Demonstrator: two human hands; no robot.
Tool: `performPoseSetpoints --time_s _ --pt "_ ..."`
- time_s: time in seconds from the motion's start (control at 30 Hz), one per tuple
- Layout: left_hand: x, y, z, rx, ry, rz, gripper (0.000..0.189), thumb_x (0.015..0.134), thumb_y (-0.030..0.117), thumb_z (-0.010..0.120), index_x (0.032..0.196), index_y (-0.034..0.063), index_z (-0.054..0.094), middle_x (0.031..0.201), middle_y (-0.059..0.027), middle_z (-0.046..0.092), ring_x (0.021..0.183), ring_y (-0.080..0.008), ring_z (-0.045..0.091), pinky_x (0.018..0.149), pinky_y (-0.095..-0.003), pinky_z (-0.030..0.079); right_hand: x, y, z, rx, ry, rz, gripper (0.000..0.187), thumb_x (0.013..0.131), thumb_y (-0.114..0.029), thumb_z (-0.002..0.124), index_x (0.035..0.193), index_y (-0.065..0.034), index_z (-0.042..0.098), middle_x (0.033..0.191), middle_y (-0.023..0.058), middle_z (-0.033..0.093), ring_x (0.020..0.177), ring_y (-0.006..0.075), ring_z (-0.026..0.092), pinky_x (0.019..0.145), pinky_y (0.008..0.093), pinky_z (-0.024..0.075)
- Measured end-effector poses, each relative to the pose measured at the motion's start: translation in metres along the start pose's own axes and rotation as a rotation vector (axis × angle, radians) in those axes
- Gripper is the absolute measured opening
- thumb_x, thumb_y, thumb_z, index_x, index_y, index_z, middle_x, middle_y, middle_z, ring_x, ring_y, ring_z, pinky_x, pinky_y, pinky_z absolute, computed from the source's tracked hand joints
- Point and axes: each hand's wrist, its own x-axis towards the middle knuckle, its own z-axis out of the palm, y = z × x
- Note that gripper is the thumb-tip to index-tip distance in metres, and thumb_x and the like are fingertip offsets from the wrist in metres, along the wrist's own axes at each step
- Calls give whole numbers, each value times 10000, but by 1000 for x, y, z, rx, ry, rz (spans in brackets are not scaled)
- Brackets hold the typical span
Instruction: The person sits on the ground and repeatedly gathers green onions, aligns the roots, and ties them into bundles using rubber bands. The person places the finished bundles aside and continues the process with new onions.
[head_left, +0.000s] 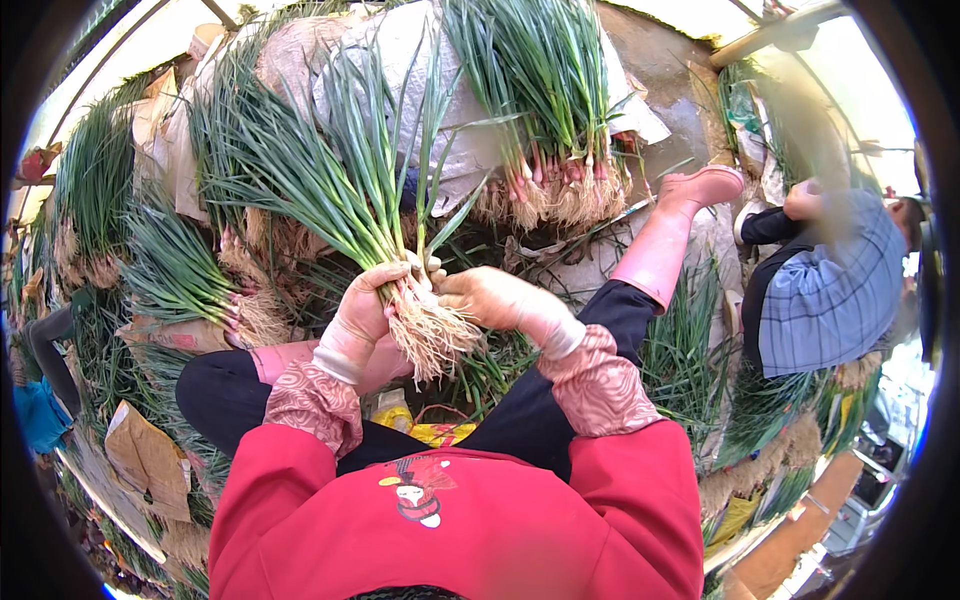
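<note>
My left hand (364, 307), in a pale, soiled glove, grips a bunch of green garlic (379, 232) around its lower stems. The long leaves fan up and away from me, and the pale roots (431, 334) hang towards my lap. From the other side, my right hand (491, 298), also gloved, has its fingers closed at the base of the stems, where one stalk (424, 180) stands slightly apart. Its fingertips are partly hidden against the stems and roots. Patterned pink sleeve covers reach both wrists.
Upright green garlic bundles (555, 97) lean on white sacking (397, 82) ahead. Another bunch (187, 270) lies at left by my knee. Loose leaves (679, 345) litter the ground around my pink boot (679, 217). A person in a checked shirt (832, 285) sits at right.
</note>
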Motion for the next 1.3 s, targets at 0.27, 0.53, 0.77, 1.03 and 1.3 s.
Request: performPoseSetpoints --time_s 0.27,0.53,0.77,1.03,1.3 --pt "7 -19 -21 244 279 52 152 842 85 586 947 -24 569 825 -133 628 661 -210 620 629 -323 544 89 29 40 779 1057 -20 283 881 -201 603 1096 -27 546 843 54 613 707 148 578 638 290 486" --pt "-13 -6 0 318 319 35 181 840 86 571 953 -51 607 648 -69 599 475 -137 547 413 -186 407 40 9 -30 1673 941 -230 209 935 -146 453 873 -42 623 527 -46 436 378 69 377 350 216 308" --pt "-44 52 34 111 -129 422 632 812 148 574 1384 -17 364 937 -75 523 777 -144 485 750 -297 446 0 77 -16 -556 -29 272 300 812 -296 629 1010 -74 588 887 154 656 821 357 650 766 417 509" --pt "0 16 2 13 78 151 288 789 50 551 1069 -18 554 1269 -233 538 1134 -320 569 890 -426 526 54 49 -36 -195 531 303 322 858 -388 606 936 -79 652 863 163 676 835 336 656 764 423 514" --pt "5 0 -8 6 125 95 271 815 113 553 1066 14 531 1027 -131 611 922 -268 610 838 -449 515 52 6 9 739 539 -1 338 847 -336 654 1028 -50 648 739 73 648 650 170 604 610 299 494"
